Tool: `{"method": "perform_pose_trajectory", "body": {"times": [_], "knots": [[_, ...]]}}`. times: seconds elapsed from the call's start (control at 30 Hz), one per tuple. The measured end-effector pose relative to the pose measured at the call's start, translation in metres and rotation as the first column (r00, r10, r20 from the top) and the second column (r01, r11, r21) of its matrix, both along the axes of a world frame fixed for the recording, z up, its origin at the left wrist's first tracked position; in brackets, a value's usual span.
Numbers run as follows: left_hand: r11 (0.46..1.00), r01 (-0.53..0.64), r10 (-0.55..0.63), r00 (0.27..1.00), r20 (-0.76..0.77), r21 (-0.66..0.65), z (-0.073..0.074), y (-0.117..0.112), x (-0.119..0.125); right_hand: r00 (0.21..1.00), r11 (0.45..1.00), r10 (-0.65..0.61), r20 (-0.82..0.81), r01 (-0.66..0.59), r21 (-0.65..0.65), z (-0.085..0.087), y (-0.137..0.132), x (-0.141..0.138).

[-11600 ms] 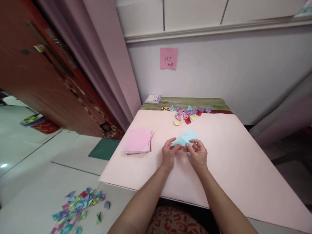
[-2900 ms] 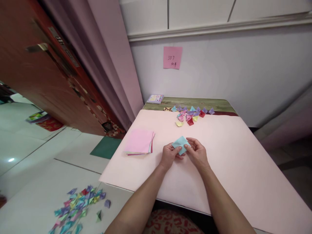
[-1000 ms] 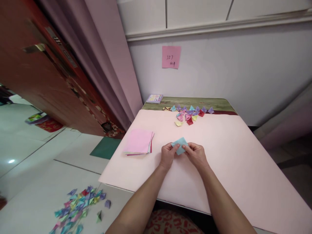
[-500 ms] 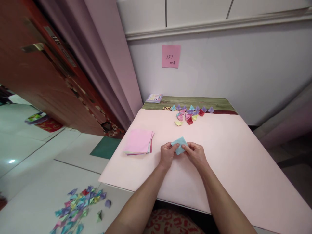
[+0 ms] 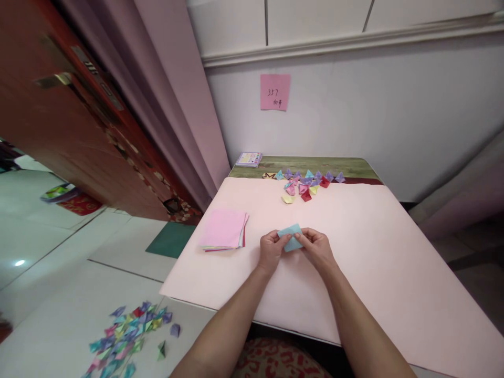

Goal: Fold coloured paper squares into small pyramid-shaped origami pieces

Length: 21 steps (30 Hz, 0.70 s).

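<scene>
Between my two hands is a small light-blue piece of folded paper (image 5: 290, 238), held up over the pink-covered table. My left hand (image 5: 271, 249) pinches its left side, thumb on top. My right hand (image 5: 316, 245) grips the right side the same way, and the two thumbs nearly meet on the paper. The fingers behind the paper are mostly hidden. To the left of my hands lies a stack of square coloured paper (image 5: 224, 229) with a pink sheet on top. Beyond my hands sits a cluster of small folded paper pieces (image 5: 305, 189) in purple, blue, pink, red and yellow.
A small pile of printed cards (image 5: 249, 159) sits at the table's far left corner. Many folded paper pieces (image 5: 129, 336) lie on the floor at left. A wooden door (image 5: 98, 121) and a purple curtain (image 5: 185, 105) stand left; a pink note (image 5: 274, 92) hangs on the wall.
The light-blue paper has turned slightly in my fingers, from a diamond-like tilt to a flatter, more rectangular outline. Both hands stay in nearly the same place.
</scene>
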<state>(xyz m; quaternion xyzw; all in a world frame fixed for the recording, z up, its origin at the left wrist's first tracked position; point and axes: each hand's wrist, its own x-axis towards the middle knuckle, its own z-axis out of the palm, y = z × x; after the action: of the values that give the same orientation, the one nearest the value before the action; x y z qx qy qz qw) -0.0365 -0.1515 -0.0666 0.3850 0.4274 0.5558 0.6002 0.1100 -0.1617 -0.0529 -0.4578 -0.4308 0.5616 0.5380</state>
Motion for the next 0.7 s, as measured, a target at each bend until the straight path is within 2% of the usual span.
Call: {"method": "perform_pose_trajectory", "body": {"times": [0.13,0.3,0.5,0.7], "knots": [[0.999,0.042,-0.041,0.997,-0.065,0.018,0.003,-0.001,0.0,1.0,0.998,-0.03,-0.008,0.031,0.049,-0.002,0.001,0.0],[0.998,0.063,-0.063,0.997,-0.051,0.007,0.008,-0.002,0.0,0.999,0.997,-0.046,0.021,0.045,0.066,-0.006,0.002,0.002],[0.999,0.03,-0.029,0.999,-0.031,0.026,0.013,-0.004,-0.001,0.997,0.996,-0.054,0.054,0.05,0.074,-0.007,0.002,0.0],[1.0,-0.005,0.007,0.999,-0.049,0.03,0.012,-0.005,0.0,0.994,0.997,-0.052,0.097,0.046,0.063,-0.005,0.002,0.0]]}}
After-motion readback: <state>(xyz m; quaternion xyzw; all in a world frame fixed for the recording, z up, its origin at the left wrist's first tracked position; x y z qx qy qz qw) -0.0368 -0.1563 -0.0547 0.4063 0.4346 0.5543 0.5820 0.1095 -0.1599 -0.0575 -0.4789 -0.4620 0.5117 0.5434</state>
